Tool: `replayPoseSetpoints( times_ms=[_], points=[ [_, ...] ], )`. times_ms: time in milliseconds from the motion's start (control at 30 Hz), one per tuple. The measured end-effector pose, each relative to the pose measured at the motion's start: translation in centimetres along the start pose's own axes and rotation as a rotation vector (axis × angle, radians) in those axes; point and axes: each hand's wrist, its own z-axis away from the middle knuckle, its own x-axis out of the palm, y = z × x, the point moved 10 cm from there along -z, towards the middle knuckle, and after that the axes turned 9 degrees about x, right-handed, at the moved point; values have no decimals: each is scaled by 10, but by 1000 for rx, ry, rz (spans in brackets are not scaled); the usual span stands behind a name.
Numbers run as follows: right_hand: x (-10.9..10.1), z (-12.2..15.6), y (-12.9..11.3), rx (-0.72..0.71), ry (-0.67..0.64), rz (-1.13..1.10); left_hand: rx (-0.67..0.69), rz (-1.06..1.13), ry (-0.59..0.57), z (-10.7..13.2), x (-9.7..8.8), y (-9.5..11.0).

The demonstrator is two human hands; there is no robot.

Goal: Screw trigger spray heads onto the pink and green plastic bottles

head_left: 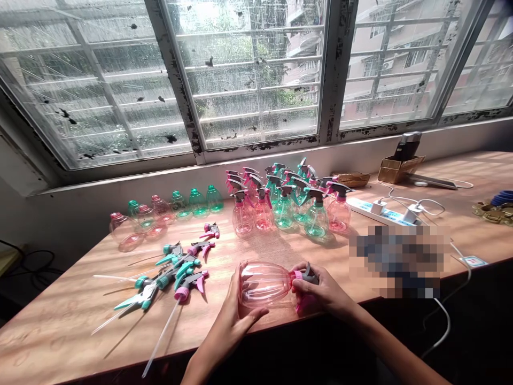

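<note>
Pink bottle (264, 284) held near spray heads (163, 281); sprayer-topped bottles (284, 212) behind.

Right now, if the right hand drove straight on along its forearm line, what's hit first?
Likely the pink bottle, just past the spray head in the right hand. Beyond it, probably the left hand at the bottle's base; exact depth is unclear.

From one head-worn camera, we look forward and down over the near edge of the light-brown wooden desk (272, 248), close above the bare left hand (236, 313) and bare right hand (326, 289); our view reaches past the desk's far edge to the grey-framed barred window (256, 80).
</note>
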Motion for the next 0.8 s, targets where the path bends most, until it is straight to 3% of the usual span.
replayPoseSetpoints(
  times_ms=[167,467,700,800],
  points=[
    [1,0,-1,-6,2,3,87,-16,44,-2,-3,4],
    [-3,0,-1,-23,42,35,-15,70,13,2,0,3],
    [0,1,-2,-4,39,9,116,-17,61,-3,-3,10],
    [0,2,-3,-3,41,9,70,-47,91,-2,-6,10]
  ],
)
